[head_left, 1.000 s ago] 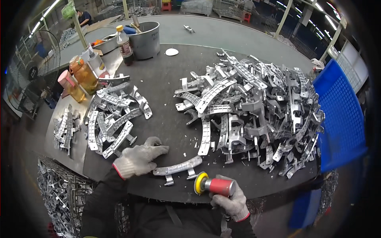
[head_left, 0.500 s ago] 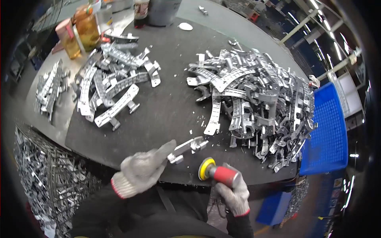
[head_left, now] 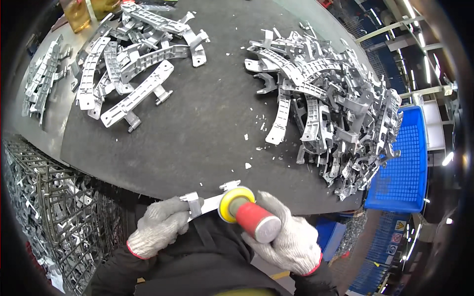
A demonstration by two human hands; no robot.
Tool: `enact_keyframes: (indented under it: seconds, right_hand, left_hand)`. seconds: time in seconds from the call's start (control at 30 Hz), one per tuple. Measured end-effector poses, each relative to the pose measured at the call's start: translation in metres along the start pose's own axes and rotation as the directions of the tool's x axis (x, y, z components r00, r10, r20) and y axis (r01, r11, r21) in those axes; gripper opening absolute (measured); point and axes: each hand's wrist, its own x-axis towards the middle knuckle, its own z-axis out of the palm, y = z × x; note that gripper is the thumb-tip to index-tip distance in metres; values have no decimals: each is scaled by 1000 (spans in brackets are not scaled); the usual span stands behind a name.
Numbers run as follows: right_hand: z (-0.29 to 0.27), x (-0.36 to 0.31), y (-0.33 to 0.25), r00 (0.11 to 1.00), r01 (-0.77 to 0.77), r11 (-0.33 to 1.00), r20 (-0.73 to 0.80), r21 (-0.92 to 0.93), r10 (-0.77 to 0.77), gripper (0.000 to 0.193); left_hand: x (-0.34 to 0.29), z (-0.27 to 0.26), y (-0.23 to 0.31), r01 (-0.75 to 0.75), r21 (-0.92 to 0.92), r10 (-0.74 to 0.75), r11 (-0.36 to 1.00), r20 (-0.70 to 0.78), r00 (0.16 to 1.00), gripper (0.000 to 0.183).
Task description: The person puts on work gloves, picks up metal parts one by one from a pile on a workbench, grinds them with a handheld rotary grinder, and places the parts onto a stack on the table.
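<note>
Left hand [head_left: 159,227]: closed on metal bracket [head_left: 210,202], near counter [head_left: 197,143] edge.
Right hand [head_left: 286,239]: closed on red grinder [head_left: 249,217]; yellow disc touching bracket.

Left hand [head_left: 160,226]: grey-white knitted work glove, red band at cuff. Right hand [head_left: 286,238]: matching knitted glove, red-edged cuff at 5 o'clock. Both forearms: dark, near-black long sleeves. Torso: dark garment, same shade as the sleeves.

On the dark round bench [head_left: 197,133], a big heap of grey metal brackets [head_left: 331,103] lies right and a smaller pile of curved metal brackets [head_left: 128,64] far left. A wire mesh basket of metal parts [head_left: 49,207] stands below the bench's left edge, a blue plastic crate [head_left: 402,167] off its right edge.
</note>
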Motion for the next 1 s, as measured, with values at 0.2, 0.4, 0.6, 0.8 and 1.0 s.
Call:
enact_keyframes:
  seconds: [0.2, 0.4, 0.6, 0.8, 1.0]
  right_hand:
    - [4, 8, -7, 994, 106, 994, 22, -18, -106, 82]
    - [14, -13, -8, 990, -109, 993, 91, -36, 112, 85]
    - [8, -16, -13, 981, -106, 988, 172, 108, 87, 74]
    - [19, 28, -19, 891, 451, 890, 23, 62, -453, 80]
    - [25, 7, -12, 895, 427, 900, 104, 84, -434, 83]
  left_hand:
    - [2, -3, -4, 10, -91, -10, 996, 2, 1000, 40]
    - [6, -7, -2, 61, -126, -60, 990, 16, 998, 38]
    - [6, -6, -2, 80, -142, -72, 987, 60, 996, 38]
    - [7, -6, -16, -101, -129, 100, 986, -14, 995, 33]
    - [7, -8, -8, -12, -122, 17, 992, 40, 999, 30]
